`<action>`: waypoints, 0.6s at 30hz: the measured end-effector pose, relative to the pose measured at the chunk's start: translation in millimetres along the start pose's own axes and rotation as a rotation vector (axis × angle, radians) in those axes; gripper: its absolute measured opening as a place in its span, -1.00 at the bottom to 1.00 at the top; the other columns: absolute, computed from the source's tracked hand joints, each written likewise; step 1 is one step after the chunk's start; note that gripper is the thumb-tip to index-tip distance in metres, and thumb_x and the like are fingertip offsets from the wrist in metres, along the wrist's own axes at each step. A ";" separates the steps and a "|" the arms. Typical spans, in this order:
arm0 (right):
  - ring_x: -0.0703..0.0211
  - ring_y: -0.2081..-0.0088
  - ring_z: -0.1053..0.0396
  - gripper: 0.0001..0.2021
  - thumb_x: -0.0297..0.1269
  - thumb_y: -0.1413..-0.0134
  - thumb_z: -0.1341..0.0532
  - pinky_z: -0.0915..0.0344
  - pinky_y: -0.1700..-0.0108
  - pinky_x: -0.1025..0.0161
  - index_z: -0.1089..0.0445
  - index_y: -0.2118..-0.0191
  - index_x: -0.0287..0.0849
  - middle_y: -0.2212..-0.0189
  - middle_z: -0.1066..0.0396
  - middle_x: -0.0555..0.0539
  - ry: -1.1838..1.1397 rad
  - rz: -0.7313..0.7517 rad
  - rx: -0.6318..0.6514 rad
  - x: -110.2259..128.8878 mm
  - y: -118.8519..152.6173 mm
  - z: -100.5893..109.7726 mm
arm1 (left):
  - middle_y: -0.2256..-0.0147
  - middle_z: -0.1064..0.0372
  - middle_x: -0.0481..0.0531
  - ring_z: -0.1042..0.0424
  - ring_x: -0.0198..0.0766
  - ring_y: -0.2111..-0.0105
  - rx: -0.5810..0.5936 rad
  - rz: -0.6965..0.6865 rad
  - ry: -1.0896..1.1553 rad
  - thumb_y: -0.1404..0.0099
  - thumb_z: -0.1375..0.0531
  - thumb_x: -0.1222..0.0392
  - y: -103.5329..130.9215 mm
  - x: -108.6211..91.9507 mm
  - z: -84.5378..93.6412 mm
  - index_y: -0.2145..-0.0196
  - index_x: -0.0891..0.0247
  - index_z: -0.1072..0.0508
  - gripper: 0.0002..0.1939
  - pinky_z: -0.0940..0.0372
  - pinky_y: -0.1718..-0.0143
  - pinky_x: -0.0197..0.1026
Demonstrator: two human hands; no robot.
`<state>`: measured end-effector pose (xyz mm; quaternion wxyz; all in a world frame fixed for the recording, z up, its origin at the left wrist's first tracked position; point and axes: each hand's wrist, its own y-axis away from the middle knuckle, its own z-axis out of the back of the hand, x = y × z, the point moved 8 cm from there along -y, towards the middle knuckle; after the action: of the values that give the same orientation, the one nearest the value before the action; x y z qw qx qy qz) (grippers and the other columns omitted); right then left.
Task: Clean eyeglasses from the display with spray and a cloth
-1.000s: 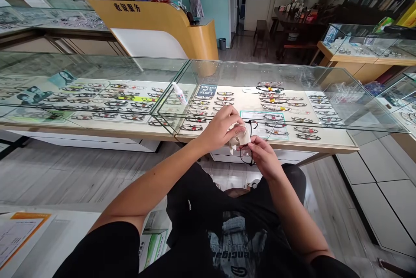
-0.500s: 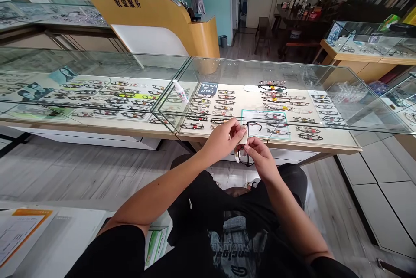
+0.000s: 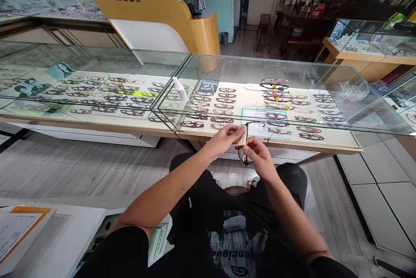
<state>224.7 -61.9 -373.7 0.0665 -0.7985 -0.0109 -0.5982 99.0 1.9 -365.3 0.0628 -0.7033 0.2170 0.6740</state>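
Dark-framed eyeglasses (image 3: 246, 156) are held between my two hands over my lap, by the front edge of the display case. A temple arm of the glasses sticks out to the right above my fingers. My left hand (image 3: 227, 137) is closed, pinching a small cream cloth (image 3: 241, 139) against the upper part of the glasses. With thumb and fingers, my right hand (image 3: 259, 156) grips the frame just below and to the right of the cloth. My fingers partly hide the lenses.
Rows of eyeglasses (image 3: 224, 100) lie inside the glass display case (image 3: 292, 62) in front of me. A white bottle (image 3: 180, 89) stands on the glass. Behind is a yellow counter (image 3: 156, 7). Papers (image 3: 19, 230) and a white surface are at lower left.
The cloth no longer hangs over the lower lens, which shows more now. The temple arm extends further right. Both hands stay closed on the same things.
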 end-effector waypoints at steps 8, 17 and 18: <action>0.18 0.26 -0.40 -0.77 -0.03 -0.27 -0.43 -0.33 0.16 0.23 -0.55 0.20 -0.07 0.27 -0.57 -0.04 -0.085 -0.066 0.045 -13.4 -4.9 -4.8 | 0.51 -0.27 -0.12 -0.23 -0.42 0.53 0.173 0.063 0.369 -0.14 -0.54 -0.21 6.1 -2.9 -15.7 0.37 0.30 -0.41 -0.44 -0.14 0.52 -0.31; 0.09 0.29 -0.62 -0.66 -0.12 0.00 -0.59 -0.49 0.22 0.19 -0.55 0.18 -0.11 0.27 -0.55 -0.02 -0.440 -0.310 0.031 -28.0 -8.4 -9.1 | 0.43 -0.44 -0.06 -0.32 -0.42 0.59 0.233 0.045 0.394 -0.01 -0.63 -0.03 3.7 -3.2 -16.1 0.21 0.35 -0.48 -0.41 -0.24 0.65 -0.34; 0.09 0.29 -0.62 -0.65 -0.12 0.01 -0.60 -0.49 0.23 0.19 -0.56 0.17 -0.12 0.26 -0.56 -0.02 -0.445 -0.321 0.029 -27.1 -8.3 -9.6 | 0.41 -0.47 -0.05 -0.35 -0.41 0.57 0.244 0.044 0.388 0.02 -0.64 0.00 4.4 -5.0 -16.1 0.17 0.34 -0.49 -0.39 -0.26 0.65 -0.34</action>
<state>207.1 -53.1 -396.2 -0.0216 -0.8974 -0.1603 -0.4105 112.2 -7.1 -358.3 0.0898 -0.8020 0.3203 0.4962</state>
